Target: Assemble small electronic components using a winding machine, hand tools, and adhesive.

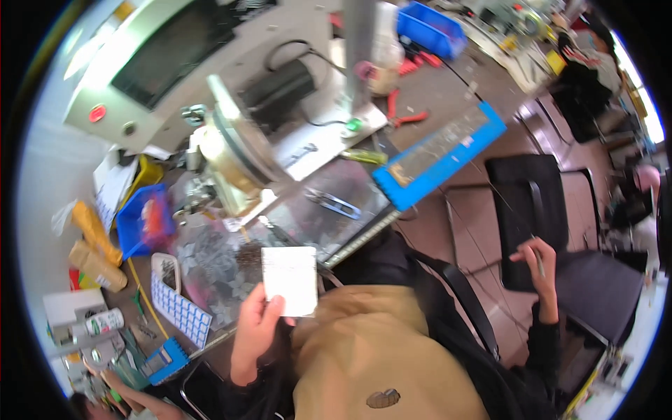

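Observation:
My left hand point(255, 327) grips a small white notepad point(290, 276) by its lower left edge, thumb on top, in front of my tan apron point(378, 343). Faint lines of marks show near the pad's upper part. Out to the right, over the chairs, my right hand point(548, 274) is closed around a slim pen point(540, 262). Just beyond the notepad, on the bench, lie blue-handled snips point(334, 203) and a heap of small translucent pieces point(210, 262).
A bench machine with a round wheel point(241, 150) stands ahead. Around it are a long blue tray point(441, 157), red-handled pliers point(404, 112) and blue bins point(143, 220). Black chairs point(528, 203) stand to my right. Another person's arms point(133, 395) show at lower left; others sit far right.

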